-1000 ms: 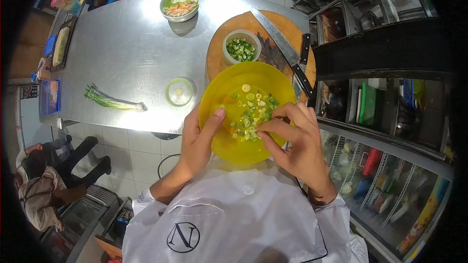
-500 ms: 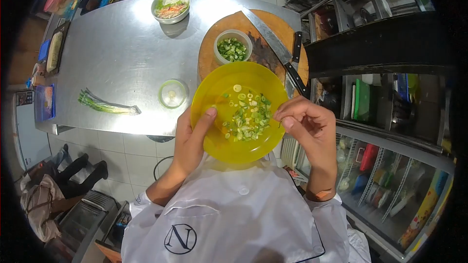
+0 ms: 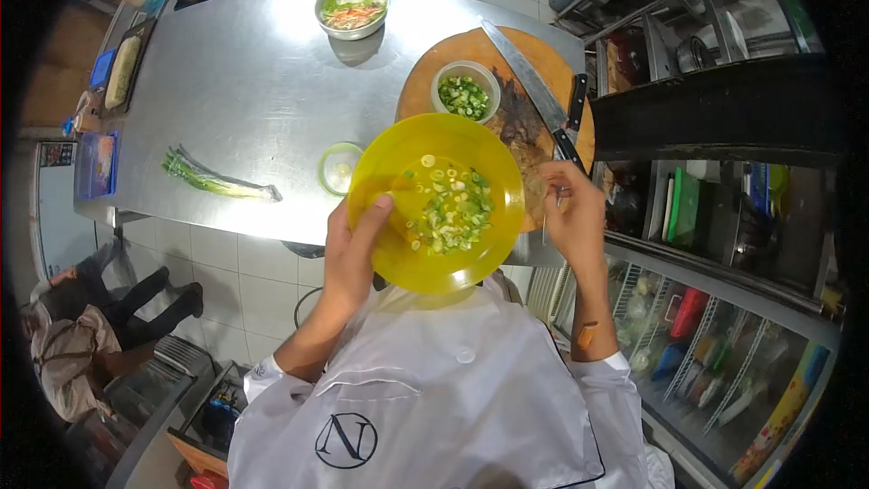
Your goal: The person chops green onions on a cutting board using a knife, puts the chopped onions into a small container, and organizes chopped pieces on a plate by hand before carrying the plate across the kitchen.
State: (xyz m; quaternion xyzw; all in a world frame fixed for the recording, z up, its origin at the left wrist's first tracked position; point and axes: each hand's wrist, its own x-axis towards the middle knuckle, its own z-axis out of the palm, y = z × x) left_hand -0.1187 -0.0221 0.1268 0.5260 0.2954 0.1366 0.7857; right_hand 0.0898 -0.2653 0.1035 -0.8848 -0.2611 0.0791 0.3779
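My left hand [image 3: 351, 249] grips the left rim of a yellow bowl [image 3: 385, 158], thumb on the inside. Chopped spring onion [image 3: 455, 217] lies loose in the bowl, which is held up in front of my chest. To the right of the bowl, apart from it, is my right hand [image 3: 577, 217], over the near edge of the wooden cutting board [image 3: 433, 68]. Its fingers are curled in a pinch; what they hold, if anything, is too small to make out. A round tub [image 3: 466, 91] of cut greens stands on the board, just beyond the bowl.
Two knives, one a long-bladed knife [image 3: 529, 72], lie on the board's right side. A whole spring onion [image 3: 217, 178], a small green-rimmed container [image 3: 339, 169] and a bowl of shredded vegetables [image 3: 351, 9] sit on the steel table [image 3: 217, 72]. Shelving and a glass-fronted fridge [image 3: 706, 344] stand right.
My right hand has moved away from the bowl's right rim, out over the cutting board. The left hand still holds the bowl. The view has shifted slightly.
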